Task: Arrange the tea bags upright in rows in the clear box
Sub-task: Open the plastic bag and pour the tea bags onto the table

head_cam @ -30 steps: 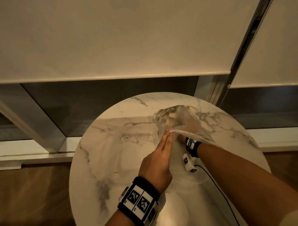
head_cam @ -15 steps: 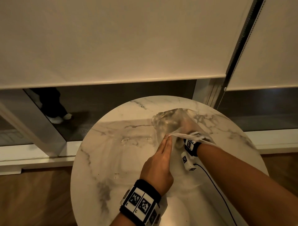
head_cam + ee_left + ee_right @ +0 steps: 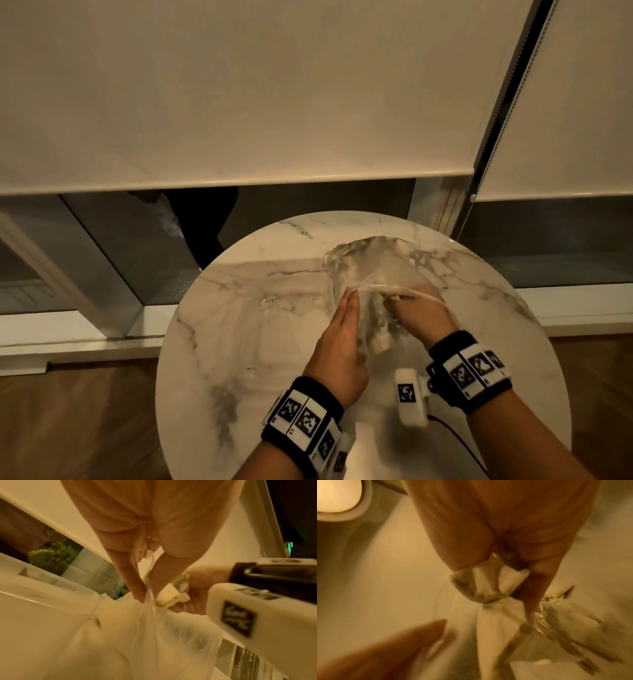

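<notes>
Right hand (image 3: 419, 313) grips pale paper tea bags (image 3: 489, 582); left hand (image 3: 337, 337) pinches the clear crinkled plastic bag (image 3: 373, 260) on round marble desk (image 3: 239, 342).

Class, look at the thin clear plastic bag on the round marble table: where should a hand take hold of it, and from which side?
Grip the thin clear plastic bag at its bunched open rim, from above on the near side. The film is limp and slumps on the round marble table, so only the gathered edge gives purchase. The left hand already pinches it there while the right hand holds white tea bags.
</notes>
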Demonstrator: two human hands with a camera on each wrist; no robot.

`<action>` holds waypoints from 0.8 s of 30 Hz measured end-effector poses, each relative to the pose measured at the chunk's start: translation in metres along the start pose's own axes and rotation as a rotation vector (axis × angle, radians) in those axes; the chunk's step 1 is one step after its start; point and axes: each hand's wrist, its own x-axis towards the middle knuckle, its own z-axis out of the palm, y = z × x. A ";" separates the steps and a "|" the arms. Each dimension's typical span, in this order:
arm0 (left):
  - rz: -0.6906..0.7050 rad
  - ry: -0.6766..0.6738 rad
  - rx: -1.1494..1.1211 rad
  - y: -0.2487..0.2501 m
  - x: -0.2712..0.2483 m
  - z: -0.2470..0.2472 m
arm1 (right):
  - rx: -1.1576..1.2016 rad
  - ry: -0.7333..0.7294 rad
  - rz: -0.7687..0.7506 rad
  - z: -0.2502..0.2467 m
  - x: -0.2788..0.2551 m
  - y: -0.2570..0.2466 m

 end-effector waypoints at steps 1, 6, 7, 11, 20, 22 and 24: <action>-0.006 0.003 -0.010 0.000 0.000 0.000 | 0.061 -0.001 0.007 -0.002 -0.009 0.001; -0.129 -0.082 -0.272 0.001 -0.006 0.003 | 0.291 -0.094 0.003 -0.029 -0.060 -0.006; -0.152 -0.095 -0.302 0.002 -0.008 0.003 | 0.321 -0.121 -0.006 -0.035 -0.067 -0.007; -0.145 -0.119 -0.295 0.003 -0.012 0.008 | 0.434 -0.205 -0.057 -0.057 -0.089 -0.019; -0.080 -0.181 -0.365 0.003 -0.031 0.016 | 0.677 -0.285 -0.128 -0.074 -0.105 -0.040; -0.167 -0.031 -0.559 0.000 -0.033 0.009 | 0.747 -0.322 -0.139 -0.073 -0.104 -0.044; -0.316 0.092 -0.876 0.000 -0.033 0.000 | 0.817 -0.377 -0.155 -0.069 -0.104 -0.049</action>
